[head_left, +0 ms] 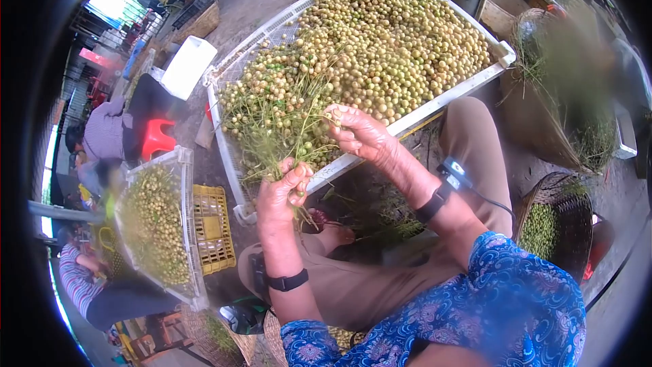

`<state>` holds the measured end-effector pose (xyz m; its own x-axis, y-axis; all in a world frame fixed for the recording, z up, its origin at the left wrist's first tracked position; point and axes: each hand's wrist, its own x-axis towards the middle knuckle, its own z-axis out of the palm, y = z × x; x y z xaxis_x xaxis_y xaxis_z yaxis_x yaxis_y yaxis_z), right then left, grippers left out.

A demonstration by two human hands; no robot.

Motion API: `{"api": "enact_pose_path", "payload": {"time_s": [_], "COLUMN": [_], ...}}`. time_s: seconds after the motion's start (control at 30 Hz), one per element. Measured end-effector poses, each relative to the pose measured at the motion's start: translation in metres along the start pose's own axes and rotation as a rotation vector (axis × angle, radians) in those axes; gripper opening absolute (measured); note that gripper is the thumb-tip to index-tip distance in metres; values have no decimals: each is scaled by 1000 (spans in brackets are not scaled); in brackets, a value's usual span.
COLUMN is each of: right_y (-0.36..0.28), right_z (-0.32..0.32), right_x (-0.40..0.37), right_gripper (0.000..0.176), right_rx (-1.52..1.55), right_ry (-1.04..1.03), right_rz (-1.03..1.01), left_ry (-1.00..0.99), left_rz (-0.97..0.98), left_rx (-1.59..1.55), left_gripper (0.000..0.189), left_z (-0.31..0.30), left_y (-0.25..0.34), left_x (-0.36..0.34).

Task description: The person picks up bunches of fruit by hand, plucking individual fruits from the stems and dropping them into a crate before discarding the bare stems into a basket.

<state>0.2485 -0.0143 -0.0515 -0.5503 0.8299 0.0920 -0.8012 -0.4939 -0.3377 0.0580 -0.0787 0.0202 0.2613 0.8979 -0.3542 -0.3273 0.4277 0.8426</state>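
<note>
A big white mesh tray (435,103) lies in front of me, heaped with small yellow-green round fruits (394,34). At its near left end lies a tangle of stalky bunches with fruits still on them (272,105). My left hand (282,197) grips the stems of one such bunch at the tray's near edge. My right hand (360,132) is just right of it, fingers pinched on a fruit at the top of that bunch. Both wrists wear black bands.
A second white tray of fruits (156,224) stands at the left beside a yellow crate (212,228), with other people seated around it. Woven baskets (564,224) with green fruits and stalks stand at my right. A white box (187,64) lies beyond the tray.
</note>
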Motion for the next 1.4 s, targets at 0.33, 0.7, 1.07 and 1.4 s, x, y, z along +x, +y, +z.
{"api": "enact_pose_path", "payload": {"time_s": [0.33,0.7,1.07,1.4], "right_y": [-7,2,14,9], "right_z": [14,5,2,11], "right_x": [-2,-4,-1,-1], "right_gripper": [12,24,27,13], "right_rx": [26,-110,282,-686], "right_ry": [285,226,20,390], "right_rz": [-164,11,107,-476], "left_ry": [-10,39,-34,-16], "left_rz": [7,14,19,-2], "left_rx": [59,-14,93,104], "left_gripper": [19,23,21,21], "left_z": [-2,-1,6,6], "left_y": [2,-2,2,2], "left_x": [-1,0,-4,-2]}}
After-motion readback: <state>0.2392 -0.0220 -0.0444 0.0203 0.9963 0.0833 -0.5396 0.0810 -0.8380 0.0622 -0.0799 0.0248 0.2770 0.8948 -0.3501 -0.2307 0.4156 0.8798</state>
